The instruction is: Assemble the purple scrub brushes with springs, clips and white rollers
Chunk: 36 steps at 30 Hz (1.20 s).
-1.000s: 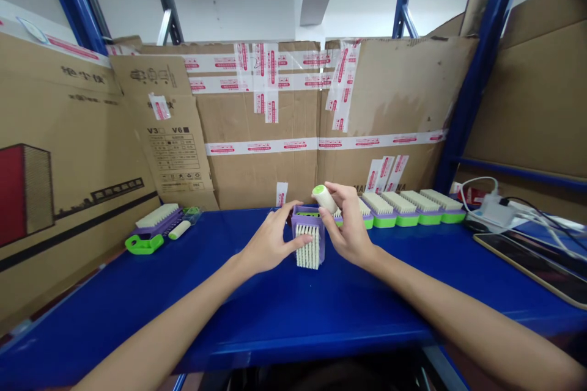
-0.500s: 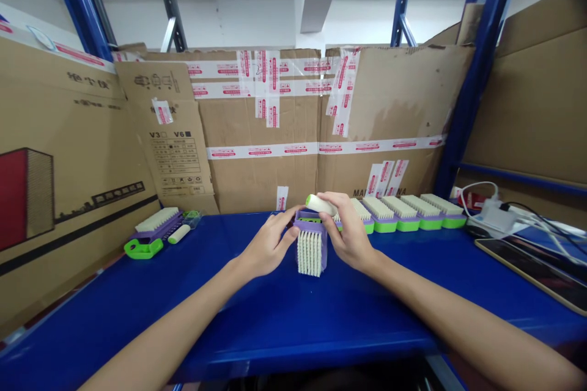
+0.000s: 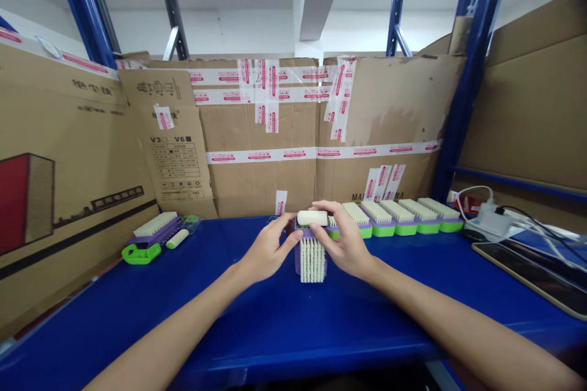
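A purple scrubbing brush [image 3: 312, 256] with cream bristles stands on end on the blue shelf [image 3: 275, 317], bristles facing me. My left hand [image 3: 266, 250] grips its left side, fingers curled round it. My right hand [image 3: 346, 244] is curled round its right side, and its thumb and fingers pinch a small cream roller [image 3: 312, 218] lying level across the brush's top end.
A row of several green and purple brushes [image 3: 403, 220] lies bristles up to the right. At left lie another purple brush with a green handle [image 3: 151, 238] and a loose roller [image 3: 178, 238]. Taped cardboard boxes [image 3: 275, 134] wall the back. A charger with cables [image 3: 493, 220] and a tablet [image 3: 527, 269] sit right.
The roller, held tilted above the brush, has come down and turned level onto the brush's top end. Both hands have closed in around the brush.
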### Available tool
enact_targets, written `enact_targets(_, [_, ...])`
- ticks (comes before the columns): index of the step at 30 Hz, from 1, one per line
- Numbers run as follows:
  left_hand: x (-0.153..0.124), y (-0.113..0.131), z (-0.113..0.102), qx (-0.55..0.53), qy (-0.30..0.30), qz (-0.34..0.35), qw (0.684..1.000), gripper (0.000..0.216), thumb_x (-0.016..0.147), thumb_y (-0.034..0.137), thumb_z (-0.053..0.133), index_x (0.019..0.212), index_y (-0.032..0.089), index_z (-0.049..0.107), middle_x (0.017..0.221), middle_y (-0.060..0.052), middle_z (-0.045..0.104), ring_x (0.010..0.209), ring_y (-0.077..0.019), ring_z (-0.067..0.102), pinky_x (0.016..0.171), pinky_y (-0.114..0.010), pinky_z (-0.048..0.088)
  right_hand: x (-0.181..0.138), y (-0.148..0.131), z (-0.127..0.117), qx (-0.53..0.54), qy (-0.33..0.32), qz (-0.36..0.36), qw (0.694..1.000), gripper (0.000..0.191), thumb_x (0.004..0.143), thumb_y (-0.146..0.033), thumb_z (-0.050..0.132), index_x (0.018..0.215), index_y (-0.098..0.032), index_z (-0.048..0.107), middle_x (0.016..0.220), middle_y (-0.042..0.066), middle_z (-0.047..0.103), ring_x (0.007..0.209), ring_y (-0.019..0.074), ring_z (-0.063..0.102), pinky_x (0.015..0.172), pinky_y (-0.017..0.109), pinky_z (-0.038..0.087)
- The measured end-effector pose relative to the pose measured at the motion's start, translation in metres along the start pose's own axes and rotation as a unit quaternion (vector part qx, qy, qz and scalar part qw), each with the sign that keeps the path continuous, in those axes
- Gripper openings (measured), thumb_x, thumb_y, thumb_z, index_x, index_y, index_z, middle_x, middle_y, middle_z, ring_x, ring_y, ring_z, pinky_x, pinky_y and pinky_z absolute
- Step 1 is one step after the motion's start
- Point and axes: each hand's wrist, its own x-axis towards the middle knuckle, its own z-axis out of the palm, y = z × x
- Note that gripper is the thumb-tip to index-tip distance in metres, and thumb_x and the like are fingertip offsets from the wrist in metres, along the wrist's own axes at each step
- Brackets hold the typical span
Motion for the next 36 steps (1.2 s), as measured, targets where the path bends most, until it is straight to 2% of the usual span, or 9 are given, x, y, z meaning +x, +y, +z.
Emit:
enact_targets(4, [-0.0004,0.0014,0.0,0.002,0.004,0.004,1.0,0.038,0.111,0.052,0.051,0.127,0.02,0.061,0.103,-0.004,0.071,0.085,-0.0196,0.064,0.082,-0.035,0.051,0.0007,-0.0002,-0.0003,0.0,-0.01,0.013,1.0,0.033,0.107,-0.03,0.063,0.139,-0.029,0.056,0.121,0.008,0.072,0.112,0.0276,0.068,0.098,0.047,0.055])
enact_targets(10, [-0.0003,0.0012,-0.0002,-0.001,0.008,0.014,1.0,0.035,0.11,0.051,0.052,0.124,0.02,0.061,0.099,-0.003,0.069,0.083,-0.0186,0.062,0.079,-0.033,0.049,0.0007,-0.0026,0.0004,0.035,-0.01,0.049,0.998,0.024,0.108,-0.032,0.062,0.131,-0.029,0.061,0.123,0.008,0.071,0.114,0.0265,0.068,0.099,0.046,0.054])
enact_targets(22, [-0.0014,0.0014,0.0013,-0.034,-0.002,-0.004,0.999,0.033,0.109,0.05,0.055,0.123,0.021,0.062,0.092,0.0,0.069,0.076,-0.0156,0.061,0.072,-0.03,0.048,0.0006,-0.0024,0.0025,0.095,-0.002,0.082,0.992,0.023,0.108,-0.037,0.063,0.129,-0.027,0.062,0.12,0.008,0.07,0.106,0.0248,0.067,0.095,0.044,0.054])
enact_targets(31, [-0.0028,0.0007,0.0034,-0.086,-0.002,-0.042,0.995,0.035,0.104,0.054,0.064,0.115,0.02,0.063,0.092,-0.001,0.07,0.08,-0.0177,0.065,0.075,-0.032,0.05,0.0024,-0.0018,0.0036,0.187,0.001,0.155,0.97,0.024,0.105,-0.042,0.068,0.124,-0.027,0.064,0.107,0.004,0.07,0.096,0.021,0.067,0.085,0.038,0.052])
enact_targets(36, [-0.0019,0.0012,0.0049,-0.12,0.006,-0.05,0.991,0.038,0.099,0.056,0.071,0.103,0.02,0.061,0.083,0.001,0.066,0.075,-0.0162,0.061,0.072,-0.031,0.049,0.007,-0.0025,0.0027,0.228,-0.008,0.178,0.957,0.027,0.104,-0.046,0.069,0.12,-0.026,0.065,0.1,0.003,0.069,0.089,0.0196,0.065,0.08,0.036,0.052])
